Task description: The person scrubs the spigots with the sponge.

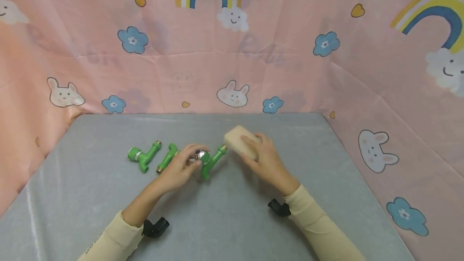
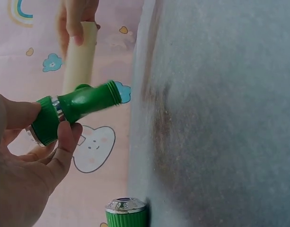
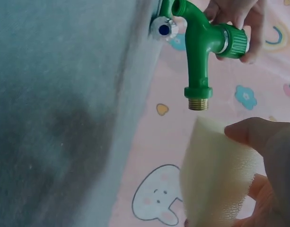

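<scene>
My left hand [image 1: 179, 169] grips a green faucet [image 1: 214, 161] by its ribbed, chrome-capped knob, thumb and fingers around it. In the right wrist view, the held faucet [image 3: 199, 56] is raised off the table, its brass threaded end toward the sponge. My right hand [image 1: 269, 163] holds a cream-coloured sponge block [image 1: 239, 139] between thumb and fingers, just right of the faucet's threaded end. The sponge [image 3: 215, 175] shows a porous side in the right wrist view. Left of my left hand, a second faucet [image 1: 168, 158] lies partly hidden by that hand.
A third green faucet [image 1: 145, 157] lies farther left on the grey table [image 1: 224, 228]. Black wrist mounts [image 1: 156, 227] stick out by both sleeves. Pink printed cloth [image 1: 290, 71] hangs along the table's back and sides.
</scene>
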Demonstrator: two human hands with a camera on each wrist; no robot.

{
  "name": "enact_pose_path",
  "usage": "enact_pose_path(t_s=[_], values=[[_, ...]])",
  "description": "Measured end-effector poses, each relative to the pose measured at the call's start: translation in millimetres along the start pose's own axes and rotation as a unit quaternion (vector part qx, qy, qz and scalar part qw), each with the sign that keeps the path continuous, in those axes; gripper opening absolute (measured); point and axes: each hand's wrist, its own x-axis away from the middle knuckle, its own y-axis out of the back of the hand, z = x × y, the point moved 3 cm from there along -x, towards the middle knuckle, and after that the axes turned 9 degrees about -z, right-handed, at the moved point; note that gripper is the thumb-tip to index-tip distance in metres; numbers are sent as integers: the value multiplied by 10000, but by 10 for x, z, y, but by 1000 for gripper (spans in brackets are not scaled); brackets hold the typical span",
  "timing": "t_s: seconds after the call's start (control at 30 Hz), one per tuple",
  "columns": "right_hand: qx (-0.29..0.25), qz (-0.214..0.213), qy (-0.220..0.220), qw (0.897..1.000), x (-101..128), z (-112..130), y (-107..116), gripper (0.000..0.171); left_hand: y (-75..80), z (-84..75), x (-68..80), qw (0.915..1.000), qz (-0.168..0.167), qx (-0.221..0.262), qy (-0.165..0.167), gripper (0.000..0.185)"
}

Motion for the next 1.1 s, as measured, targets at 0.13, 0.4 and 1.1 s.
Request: enact_pose_path(t_s=[0.13, 0.4, 1.1], values=[[-360, -28, 82, 9993, 8, 88, 10, 58, 13, 43, -14, 9988, -32, 444, 183, 39], [-704, 304, 651, 9949, 67, 258, -85, 61, 57, 41, -43, 9891, -57, 1381, 503, 40], [-537, -125, 281, 9981, -4, 56, -8, 60, 58, 113, -47, 9816, -20, 1752, 762, 36]])
